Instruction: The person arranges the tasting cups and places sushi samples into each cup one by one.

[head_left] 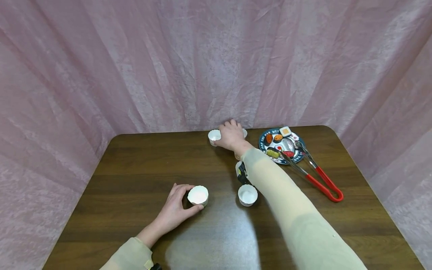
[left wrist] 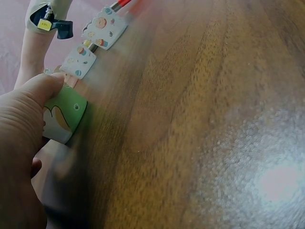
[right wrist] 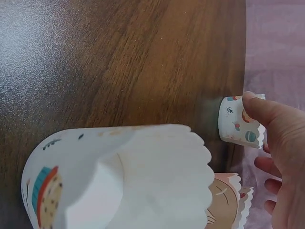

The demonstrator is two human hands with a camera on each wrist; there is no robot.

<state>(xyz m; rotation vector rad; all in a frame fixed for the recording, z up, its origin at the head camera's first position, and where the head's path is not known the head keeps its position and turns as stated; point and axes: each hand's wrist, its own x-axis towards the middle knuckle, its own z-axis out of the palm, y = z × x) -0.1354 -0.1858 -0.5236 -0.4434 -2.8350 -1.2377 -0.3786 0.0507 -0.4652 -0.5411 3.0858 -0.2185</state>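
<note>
My left hand [head_left: 175,206] holds a paper baking cup [head_left: 198,195] between thumb and index finger at the table's middle; the left wrist view shows its green printed side. At the back edge my right hand [head_left: 231,135] has its thumb and forefinger about another white paper baking cup [head_left: 214,137], its thumb [right wrist: 259,107] touching the printed side. Its other fingers are apart from that cup. A cup with a brown print [right wrist: 224,198] stands beside it. Nearer stand two more white cups, one partly behind my right wrist [head_left: 238,168], one in front [head_left: 248,195].
At the back right a blue-rimmed plate [head_left: 263,139] bears several sushi-like pieces. Tongs with red handles [head_left: 332,191] lie with their metal ends over the plate. The wooden table [head_left: 135,168] meets a pink curtain [head_left: 202,75] behind. My right forearm crosses the table's right half.
</note>
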